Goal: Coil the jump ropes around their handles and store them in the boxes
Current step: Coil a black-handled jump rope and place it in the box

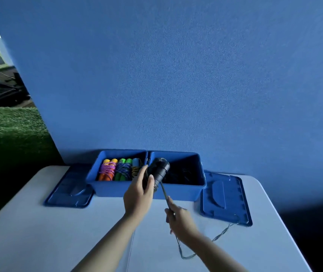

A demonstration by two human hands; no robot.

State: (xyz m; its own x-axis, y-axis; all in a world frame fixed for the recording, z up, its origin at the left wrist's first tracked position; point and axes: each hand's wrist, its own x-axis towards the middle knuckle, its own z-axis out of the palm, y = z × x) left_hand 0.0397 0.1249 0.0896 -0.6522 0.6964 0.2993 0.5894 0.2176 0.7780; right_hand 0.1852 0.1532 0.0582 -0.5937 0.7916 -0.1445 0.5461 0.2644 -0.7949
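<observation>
Far left, beyond the blue wall panel [176, 75]: a patch of green artificial turf [9, 126], dim equipment behind it, too blurred to name.

White table [39, 232] along the wall. Left lid [69, 190] lies flat on the table, just beside the left box.

Left box [101, 188], blue, open, back against the wall. Inside, coiled jump ropes side by side: orange-handled rope [107, 170] wrapped in purple cord, green-handled rope [124, 169] wrapped in dark blue cord, light-blue-handled rope [136, 165] only partly visible at the right end.

Left hand [138, 195] raised in front of the seam between the two boxes, fingers and thumb curled round the black handles [159, 169], which tilt up and away over the right box's near left corner. Dark cord already wound round the handles.

Black rope [164, 191] runs taut from the handles down to the right hand [177, 217], which grips it in a closed fist. Below the fist the cord trails loose across the table in a loop toward the right lid.

Right box [180, 191], blue, open, touching the left box; interior dark, with what looks like dark cord, hard to make out.

Right lid [225, 199] flat on the table just beside the right box; the rope's slack reaches its near corner.
</observation>
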